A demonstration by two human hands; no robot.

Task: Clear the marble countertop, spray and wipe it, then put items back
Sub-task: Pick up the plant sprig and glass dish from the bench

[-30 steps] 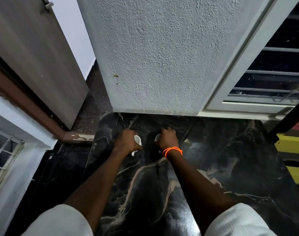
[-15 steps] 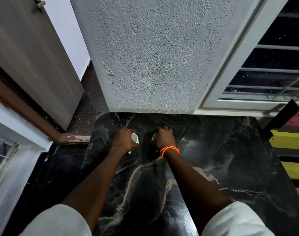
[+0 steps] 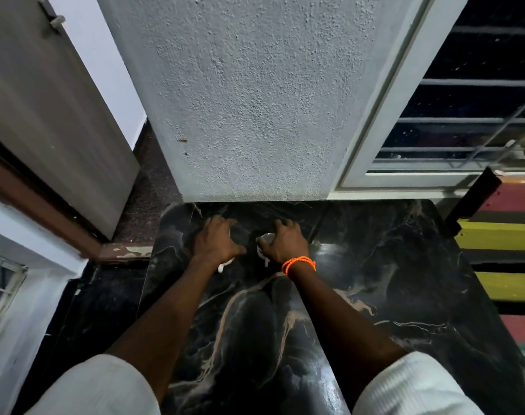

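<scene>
Two hands out over one black marble countertop (image 3: 375,280), near its far edge by the textured wall (image 3: 255,100). Left hand (image 3: 216,244) and right hand (image 3: 285,242) each spread over one small white object, mostly hidden; grip unclear. One orange bracelet (image 3: 298,262) on the right wrist.

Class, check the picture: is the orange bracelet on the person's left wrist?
No, the orange bracelet circles the wrist of the right hand.

left hand (image 3: 218,244), right hand (image 3: 286,245), marble countertop (image 3: 375,280)
</scene>
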